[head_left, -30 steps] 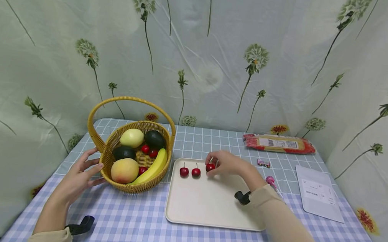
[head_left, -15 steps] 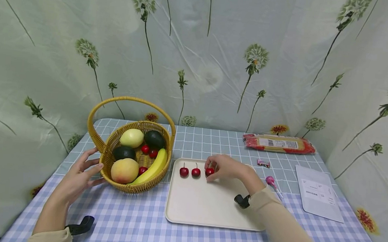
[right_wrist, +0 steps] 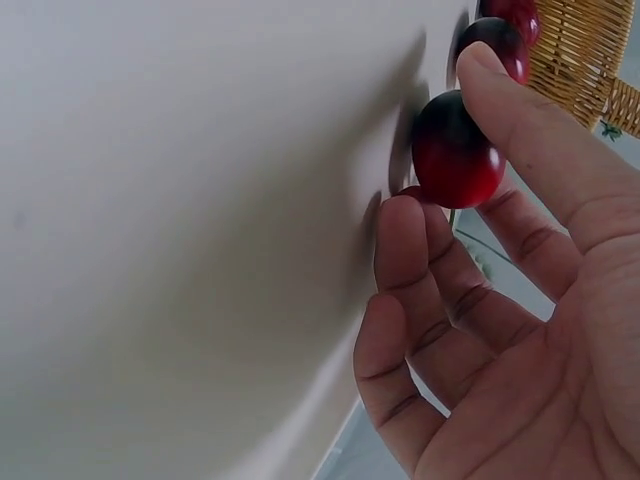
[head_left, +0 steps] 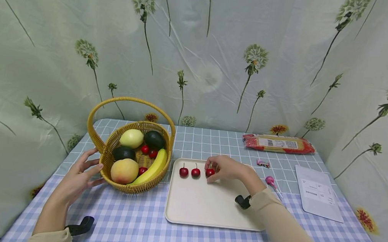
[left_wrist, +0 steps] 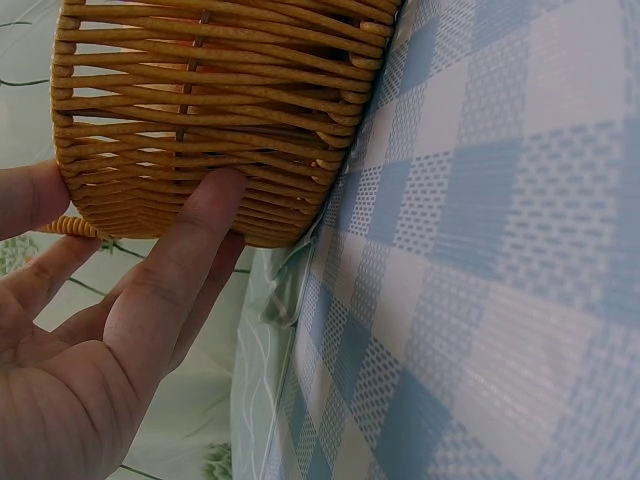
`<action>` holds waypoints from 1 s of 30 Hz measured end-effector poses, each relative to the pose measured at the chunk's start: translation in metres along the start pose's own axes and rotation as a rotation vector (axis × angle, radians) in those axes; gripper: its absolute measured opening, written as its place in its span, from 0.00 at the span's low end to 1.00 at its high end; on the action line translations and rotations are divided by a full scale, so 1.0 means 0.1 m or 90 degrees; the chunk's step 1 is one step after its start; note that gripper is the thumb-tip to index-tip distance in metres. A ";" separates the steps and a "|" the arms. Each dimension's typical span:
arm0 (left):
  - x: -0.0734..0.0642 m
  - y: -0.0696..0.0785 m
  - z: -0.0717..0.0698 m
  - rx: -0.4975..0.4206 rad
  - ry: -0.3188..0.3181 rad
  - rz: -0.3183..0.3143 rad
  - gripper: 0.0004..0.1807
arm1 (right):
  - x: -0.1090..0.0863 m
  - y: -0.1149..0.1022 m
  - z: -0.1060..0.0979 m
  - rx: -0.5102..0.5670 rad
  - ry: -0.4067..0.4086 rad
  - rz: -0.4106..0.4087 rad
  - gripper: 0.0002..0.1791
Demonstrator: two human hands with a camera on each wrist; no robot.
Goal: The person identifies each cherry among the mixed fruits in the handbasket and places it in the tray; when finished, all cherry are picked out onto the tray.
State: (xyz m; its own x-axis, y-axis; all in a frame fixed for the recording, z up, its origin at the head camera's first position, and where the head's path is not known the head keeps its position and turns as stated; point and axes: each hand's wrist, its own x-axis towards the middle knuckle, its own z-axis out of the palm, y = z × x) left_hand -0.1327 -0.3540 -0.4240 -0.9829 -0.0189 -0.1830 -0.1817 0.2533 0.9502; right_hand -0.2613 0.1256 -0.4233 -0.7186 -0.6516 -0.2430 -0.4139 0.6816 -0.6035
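Observation:
My right hand (head_left: 226,168) has its thumb and fingers around a dark red cherry (right_wrist: 460,150) at the back of the cream tray (head_left: 203,208). Two more cherries, a left one (head_left: 184,172) and a middle one (head_left: 195,172), sit in line with it, stems up. On the other side, my left hand (head_left: 80,172) rests with spread fingers against the left side of the yellow wicker basket (left_wrist: 220,110). Inside that basket lie a banana (head_left: 155,168), a peach (head_left: 125,171), a pale yellow-green fruit (head_left: 131,138), two dark green fruits and several small red fruits.
A red and yellow packet (head_left: 278,143) lies at the table's back right. Nearer are a small wrapped candy (head_left: 263,163), a pink lollipop (head_left: 270,180) beside the right forearm, and a pale labelled pouch (head_left: 319,193). A flowered curtain rises behind the table.
My right hand and the cherry in it have come down slightly, a little nearer to me. The left hand and the basket have stayed put.

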 end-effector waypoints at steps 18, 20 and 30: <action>0.01 -0.02 -0.01 0.000 0.000 0.000 0.42 | -0.05 -0.01 -0.07 0.010 0.005 0.021 0.16; 0.01 -0.02 -0.01 0.001 0.000 -0.001 0.42 | -0.04 -0.01 -0.07 0.008 0.004 0.018 0.16; 0.01 0.00 -0.01 0.011 0.002 -0.010 0.42 | -0.06 -0.05 -0.14 -0.003 0.010 -0.006 0.16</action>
State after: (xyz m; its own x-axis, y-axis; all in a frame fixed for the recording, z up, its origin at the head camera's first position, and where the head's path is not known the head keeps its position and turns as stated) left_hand -0.1336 -0.3546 -0.4239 -0.9799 -0.0260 -0.1978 -0.1974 0.2689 0.9427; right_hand -0.2625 0.1308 -0.4079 -0.7229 -0.6531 -0.2255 -0.4237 0.6769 -0.6019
